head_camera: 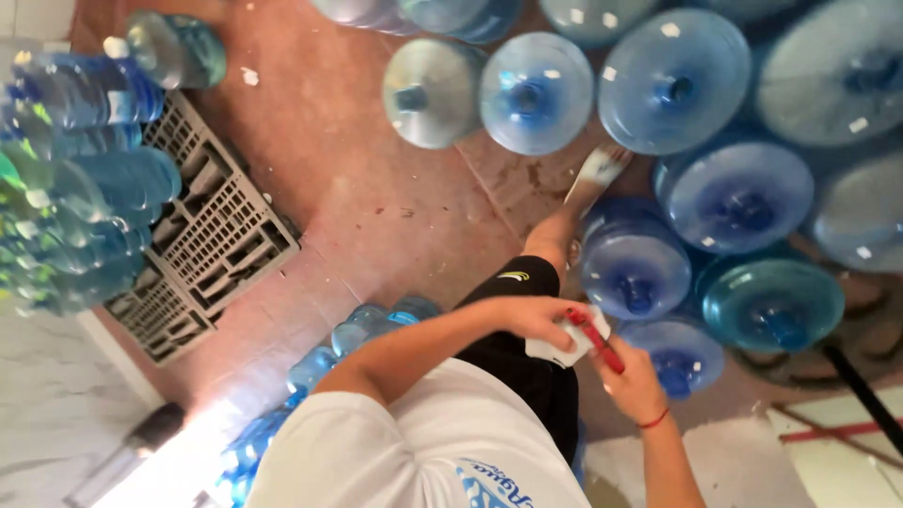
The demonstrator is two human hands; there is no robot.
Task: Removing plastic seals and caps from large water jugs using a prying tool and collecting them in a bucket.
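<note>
My left hand (531, 315) and my right hand (635, 381) meet in front of my black shorts. Between them is a small white folded piece (562, 351), paper or cloth, which my left hand grips. A slim red tool (596, 342), a pen or a cutter, lies across it with its lower end in my right hand. A thin red band circles my right wrist. A blue water jug (682, 356) stands right beside my right hand.
Several large blue water jugs (673, 85) stand tightly packed across the top and right. A grey plastic pallet (202, 230) lies at the left on the reddish tile floor (376, 207), with stacked bottles (85, 169) above it. My foot (594, 174) is among the jugs.
</note>
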